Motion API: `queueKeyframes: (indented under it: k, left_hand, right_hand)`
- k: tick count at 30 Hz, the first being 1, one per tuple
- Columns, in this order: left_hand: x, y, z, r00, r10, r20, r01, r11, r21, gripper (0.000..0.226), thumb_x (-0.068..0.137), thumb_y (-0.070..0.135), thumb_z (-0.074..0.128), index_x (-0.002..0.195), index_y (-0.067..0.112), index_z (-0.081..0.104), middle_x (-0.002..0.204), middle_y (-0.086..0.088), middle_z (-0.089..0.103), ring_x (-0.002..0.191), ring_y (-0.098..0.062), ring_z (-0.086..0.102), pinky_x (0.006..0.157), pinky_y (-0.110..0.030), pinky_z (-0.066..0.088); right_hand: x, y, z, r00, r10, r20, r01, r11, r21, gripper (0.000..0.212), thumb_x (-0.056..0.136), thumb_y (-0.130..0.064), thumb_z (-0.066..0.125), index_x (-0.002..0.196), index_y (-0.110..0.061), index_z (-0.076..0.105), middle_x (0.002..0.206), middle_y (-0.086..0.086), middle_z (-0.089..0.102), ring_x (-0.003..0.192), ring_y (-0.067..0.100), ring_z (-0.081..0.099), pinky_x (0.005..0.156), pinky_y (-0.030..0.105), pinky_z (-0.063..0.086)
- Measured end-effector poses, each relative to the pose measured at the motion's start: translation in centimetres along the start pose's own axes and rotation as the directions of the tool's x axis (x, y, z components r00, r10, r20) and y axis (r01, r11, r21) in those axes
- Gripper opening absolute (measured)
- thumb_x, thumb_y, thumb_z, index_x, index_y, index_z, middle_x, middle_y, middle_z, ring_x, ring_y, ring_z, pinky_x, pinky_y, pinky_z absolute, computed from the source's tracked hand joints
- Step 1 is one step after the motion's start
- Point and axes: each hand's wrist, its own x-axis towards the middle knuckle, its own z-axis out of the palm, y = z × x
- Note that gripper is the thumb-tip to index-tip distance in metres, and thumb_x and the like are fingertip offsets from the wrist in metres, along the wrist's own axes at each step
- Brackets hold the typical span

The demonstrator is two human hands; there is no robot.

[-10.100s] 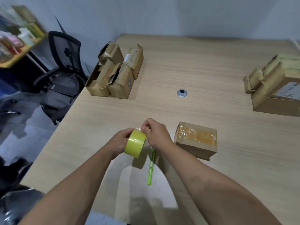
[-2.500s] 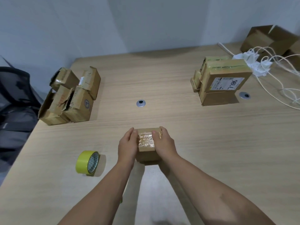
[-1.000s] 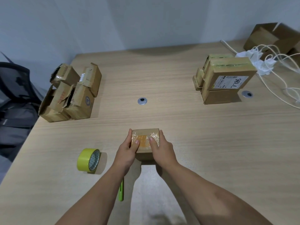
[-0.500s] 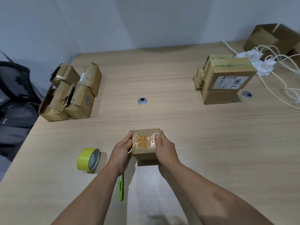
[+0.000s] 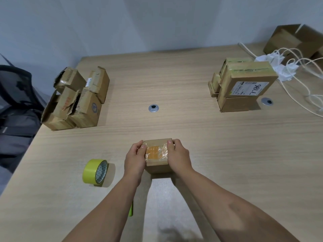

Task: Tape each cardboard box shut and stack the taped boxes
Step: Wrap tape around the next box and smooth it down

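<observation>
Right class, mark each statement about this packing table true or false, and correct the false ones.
1. The left hand and the right hand both hold the small taped box. True.
2. The yellow tape roll lies right of that box. False: it stands on edge to its left.
3. A box with a white label tops the stack at the right. True.
4. The boxes on the far left are all taped shut. False: several flaps stand open.

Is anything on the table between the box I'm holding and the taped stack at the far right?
Nothing visible: only bare table lies between the box and the stack; the tape roll sits off left.
</observation>
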Motion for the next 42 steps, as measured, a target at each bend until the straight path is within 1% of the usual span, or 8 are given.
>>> queueKeyframes:
  k: [5,12,18,22,26,30,33,42]
  left_hand:
    - [-0.1,-0.2,0.0,0.999,-0.044,0.002,0.044,0.996,-0.077,0.033,0.105,0.021,0.044,0.133,0.023,0.064,0.118,0.002,0.07,0.11,-0.018,0.065,0.102,-0.046,0.051]
    - [-0.2,-0.8,-0.8,0.995,-0.021,0.094,0.024,0.999,-0.027,0.044,0.103,0.03,0.053,0.147,0.03,0.047,0.13,0.002,0.062,0.116,-0.019,0.061,0.105,-0.045,0.049]
    - [-0.3,-0.1,-1.7,0.983,-0.146,0.114,0.174,0.937,-0.302,0.027,0.108,0.025,0.042,0.118,0.034,0.065,0.11,0.003,0.071,0.097,-0.018,0.064,0.08,-0.038,0.055]
    - [-0.2,-0.3,-2.1,0.957,-0.24,0.162,0.284,0.888,-0.361,0.027,0.106,0.03,0.045,0.124,0.032,0.065,0.113,-0.002,0.073,0.103,-0.024,0.067,0.092,-0.048,0.055]
    - [-0.2,-0.6,-1.9,0.984,-0.15,0.099,0.165,0.972,-0.167,0.028,0.107,0.031,0.045,0.129,0.032,0.063,0.121,0.0,0.069,0.105,-0.021,0.066,0.087,-0.04,0.057]
    - [0.4,-0.8,-2.0,0.997,-0.029,-0.068,0.025,0.998,-0.051,0.026,0.103,0.024,0.051,0.126,0.026,0.063,0.128,-0.002,0.064,0.114,-0.019,0.06,0.096,-0.043,0.053]
    - [0.1,-0.2,-1.3,0.999,-0.037,0.001,0.036,0.997,-0.074,0.028,0.101,0.028,0.053,0.122,0.02,0.069,0.119,-0.001,0.07,0.108,-0.019,0.064,0.101,-0.049,0.048]
    - [-0.9,-2.2,-0.7,0.996,-0.013,0.085,-0.009,0.967,0.253,0.071,0.095,0.045,0.063,0.156,0.031,0.03,0.158,0.002,0.038,0.143,-0.023,0.039,0.115,-0.045,0.036]
  right_hand:
    - [0.0,0.2,-0.2,0.996,0.067,-0.052,-0.063,0.995,0.082,0.038,0.107,-0.038,0.028,0.077,-0.028,0.05,0.083,-0.005,0.055,0.087,0.022,0.053,0.094,0.051,0.044]
    - [-0.4,1.4,-1.1,0.999,0.048,0.016,-0.05,0.988,0.148,0.033,0.104,-0.045,0.037,0.116,-0.035,0.066,0.112,-0.01,0.067,0.104,0.012,0.06,0.099,0.047,0.048]
    - [-0.3,2.9,-1.7,0.994,0.102,-0.029,-0.098,0.988,0.123,0.056,0.099,-0.057,0.043,0.149,-0.031,0.042,0.147,0.0,0.043,0.126,0.02,0.048,0.104,0.042,0.042]
    - [-0.1,3.0,-2.0,0.971,0.191,0.147,-0.234,0.891,0.388,0.058,0.096,-0.06,0.051,0.146,-0.031,0.045,0.138,-0.002,0.055,0.124,0.022,0.056,0.108,0.046,0.046]
    - [0.0,2.4,-1.8,0.971,0.17,0.168,-0.232,0.842,0.488,0.03,0.097,-0.052,0.058,0.117,-0.029,0.059,0.114,0.001,0.068,0.103,0.02,0.067,0.097,0.045,0.055]
    - [-0.1,2.1,-1.8,0.996,0.069,0.051,-0.081,0.953,0.292,0.048,0.097,-0.05,0.059,0.136,-0.024,0.051,0.129,-0.005,0.061,0.112,0.014,0.059,0.096,0.034,0.048]
    - [-0.3,2.0,-1.7,0.998,0.029,0.049,-0.037,0.987,0.159,0.057,0.099,-0.05,0.054,0.148,-0.022,0.039,0.138,-0.004,0.052,0.113,0.014,0.048,0.092,0.028,0.037]
    - [-0.8,2.8,-0.4,0.992,0.093,0.08,-0.103,0.988,0.119,0.073,0.092,-0.059,0.06,0.152,-0.029,0.031,0.133,-0.004,0.056,0.11,0.017,0.054,0.093,0.035,0.044]
